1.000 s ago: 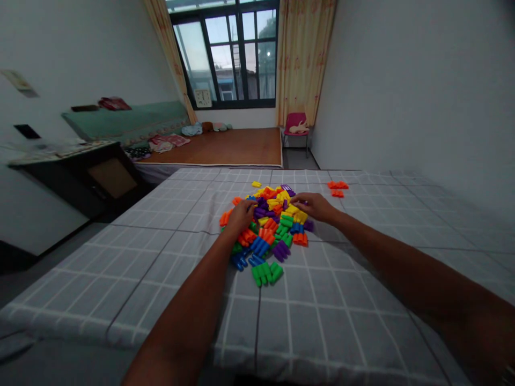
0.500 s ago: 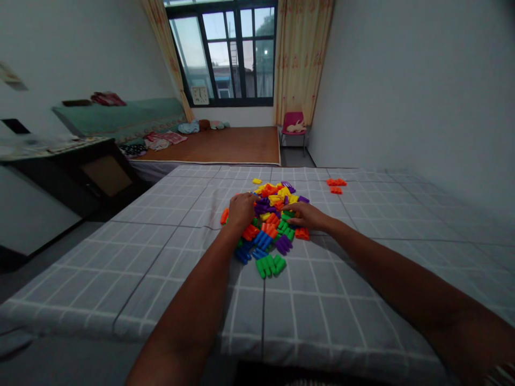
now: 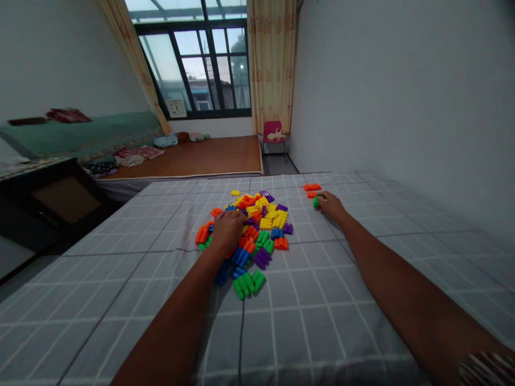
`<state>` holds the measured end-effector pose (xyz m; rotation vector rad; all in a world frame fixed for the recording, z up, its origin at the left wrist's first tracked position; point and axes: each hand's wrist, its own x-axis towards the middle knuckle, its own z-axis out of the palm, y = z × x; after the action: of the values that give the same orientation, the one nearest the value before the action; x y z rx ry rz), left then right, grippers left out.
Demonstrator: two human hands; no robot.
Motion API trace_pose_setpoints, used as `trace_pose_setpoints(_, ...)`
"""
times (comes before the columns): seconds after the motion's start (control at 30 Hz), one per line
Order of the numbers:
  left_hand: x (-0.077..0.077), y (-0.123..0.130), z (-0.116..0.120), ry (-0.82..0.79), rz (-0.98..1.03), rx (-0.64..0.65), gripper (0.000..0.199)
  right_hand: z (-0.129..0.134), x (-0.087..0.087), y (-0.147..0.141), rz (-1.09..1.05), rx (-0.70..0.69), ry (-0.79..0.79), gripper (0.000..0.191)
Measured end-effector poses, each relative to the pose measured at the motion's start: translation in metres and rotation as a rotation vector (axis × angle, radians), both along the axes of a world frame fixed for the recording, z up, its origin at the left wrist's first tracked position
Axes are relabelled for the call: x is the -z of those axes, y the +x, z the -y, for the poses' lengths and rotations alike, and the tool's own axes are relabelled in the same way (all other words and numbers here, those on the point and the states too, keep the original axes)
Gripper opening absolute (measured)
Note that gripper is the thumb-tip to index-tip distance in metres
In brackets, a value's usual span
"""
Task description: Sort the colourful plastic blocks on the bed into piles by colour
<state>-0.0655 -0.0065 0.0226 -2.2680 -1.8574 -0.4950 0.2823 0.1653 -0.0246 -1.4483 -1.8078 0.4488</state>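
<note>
Heaped on the grey checked cloth (image 3: 322,289) are plastic pieces (image 3: 267,220) in orange, yellow, green, blue and purple. My left hand (image 3: 229,229) rests on the left side of this pile, its fingers curved over the pieces; whether it grips one is hidden. Off to the right of the pile, my right hand (image 3: 330,206) is closed on a green piece (image 3: 316,202) at its fingertips. That green piece is just in front of a small group of orange pieces (image 3: 312,187).
A lone yellow piece (image 3: 235,192) lies behind the pile. Beyond the cloth-covered surface stand a brown-topped bed (image 3: 209,155) and a pink chair (image 3: 272,128). At left is a dark cabinet (image 3: 60,198); a pale wall (image 3: 382,96) runs along the right.
My right hand has moved from the pile to the right, near the orange pieces, with a green piece in it. My left hand remains at the pile. The camera view has turned right.
</note>
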Motion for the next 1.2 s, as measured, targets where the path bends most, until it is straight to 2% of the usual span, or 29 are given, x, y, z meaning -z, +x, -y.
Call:
trace_pose_setpoints(0.07, 0.001, -0.001, -0.001, -0.007, 0.005, 0.009, 0.028, -0.009, 0.008, 0.008, -0.02, 0.03, -0.025, 0.03)
trace_pose_setpoints(0.13, 0.002, -0.002, -0.002, -0.015, 0.015, 0.019, 0.028, -0.014, 0.011, 0.012, 0.081, 0.034, -0.026, 0.025)
trace_pose_setpoints(0.2, 0.003, -0.004, -0.003, -0.012, 0.024, 0.026, 0.028, -0.016, 0.01, 0.015, 0.188, 0.056, -0.005, 0.022)
trace_pose_setpoints(0.33, 0.004, -0.006, -0.003, 0.0, 0.025, 0.027, 0.028, -0.012, 0.003, 0.015, 0.25, 0.12, 0.106, 0.028)
trace_pose_setpoints(0.4, 0.003, -0.006, -0.003, 0.0, 0.023, 0.028, 0.028, -0.007, 0.0, 0.009, 0.285, 0.103, 0.108, 0.028)
trace_pose_setpoints(0.47, 0.002, -0.005, -0.002, 0.002, 0.023, 0.03, 0.028, -0.003, 0.0, 0.003, 0.36, 0.077, 0.074, 0.037)
trace_pose_setpoints(0.6, 0.0, -0.004, -0.001, 0.002, 0.02, 0.03, 0.029, -0.005, 0.007, -0.001, 0.474, -0.07, 0.032, 0.041)
trace_pose_setpoints(0.7, 0.001, -0.005, -0.002, -0.009, 0.014, 0.036, 0.028, -0.011, 0.013, 0.004, 0.453, -0.174, 0.014, 0.048)
trace_pose_setpoints(0.87, 0.003, -0.007, -0.004, -0.011, 0.015, 0.039, 0.031, -0.016, 0.016, 0.009, 0.442, -0.169, 0.046, 0.057)
trace_pose_setpoints(1.2, 0.0, -0.005, -0.002, -0.026, 0.016, 0.023, 0.033, -0.016, 0.013, 0.014, 0.277, -0.172, 0.076, 0.043)
